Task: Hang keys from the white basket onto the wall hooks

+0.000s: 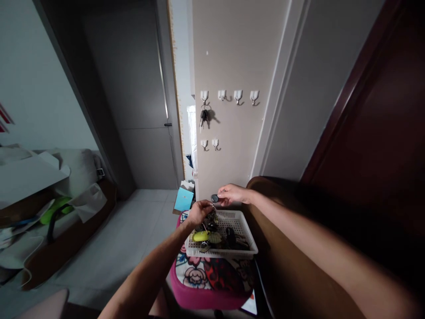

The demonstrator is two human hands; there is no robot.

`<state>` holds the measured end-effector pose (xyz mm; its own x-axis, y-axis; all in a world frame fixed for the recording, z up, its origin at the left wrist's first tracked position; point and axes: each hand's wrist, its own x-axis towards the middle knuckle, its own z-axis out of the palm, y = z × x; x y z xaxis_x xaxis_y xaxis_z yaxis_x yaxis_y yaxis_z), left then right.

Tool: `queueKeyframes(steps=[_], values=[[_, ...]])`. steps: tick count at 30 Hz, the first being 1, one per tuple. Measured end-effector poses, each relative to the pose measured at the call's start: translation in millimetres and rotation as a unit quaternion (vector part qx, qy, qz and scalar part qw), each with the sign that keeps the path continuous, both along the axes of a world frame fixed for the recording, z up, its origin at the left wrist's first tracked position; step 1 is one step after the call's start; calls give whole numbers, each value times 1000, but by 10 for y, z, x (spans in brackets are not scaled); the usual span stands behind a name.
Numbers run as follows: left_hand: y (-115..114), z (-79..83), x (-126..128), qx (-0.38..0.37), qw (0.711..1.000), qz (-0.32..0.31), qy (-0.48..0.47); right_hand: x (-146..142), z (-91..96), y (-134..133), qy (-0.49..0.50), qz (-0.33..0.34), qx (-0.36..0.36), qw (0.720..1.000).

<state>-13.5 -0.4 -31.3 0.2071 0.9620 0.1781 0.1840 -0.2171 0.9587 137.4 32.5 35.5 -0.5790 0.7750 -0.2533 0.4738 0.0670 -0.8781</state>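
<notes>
My left hand is closed on a bunch of keys over the back left of a white plastic basket. A dark, rounded key fob is pinched in the fingers of my right hand, just above the basket's back rim. Whether the fob is joined to the bunch I cannot tell. Inside the basket lie a yellow oval item, a black fob-like item and more keys, partly in shadow. The basket rests on a flowered stool with a pink side.
On the wall ahead are several white hooks; a set of keys hangs from the upper left one. A blue box stands on the floor behind the stool. Brown furniture borders the right side, and a grey door is at left.
</notes>
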Motion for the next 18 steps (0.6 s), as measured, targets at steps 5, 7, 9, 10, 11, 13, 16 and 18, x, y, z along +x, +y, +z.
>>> queueKeyframes(steps=[5,7,9,10,11,13,16,18], values=[[144,212,-39,-16,999,9,-49,61,137,15,31,-44,40,998],[186,330,-60,-7,1000,21,-14,89,170,29,32,-62,56,996],[217,450,-76,10,999,39,24,106,188,43,32,-76,66,994],[227,507,-82,18,998,47,39,111,193,48,29,-84,72,993],[235,561,-86,23,997,52,49,113,196,52,24,-93,80,992],[240,659,-91,27,996,57,60,116,201,58,9,-109,100,989],[239,773,-93,29,996,60,62,118,209,69,-25,-127,144,981],[239,828,-90,31,996,61,63,107,214,72,-32,-135,195,971]])
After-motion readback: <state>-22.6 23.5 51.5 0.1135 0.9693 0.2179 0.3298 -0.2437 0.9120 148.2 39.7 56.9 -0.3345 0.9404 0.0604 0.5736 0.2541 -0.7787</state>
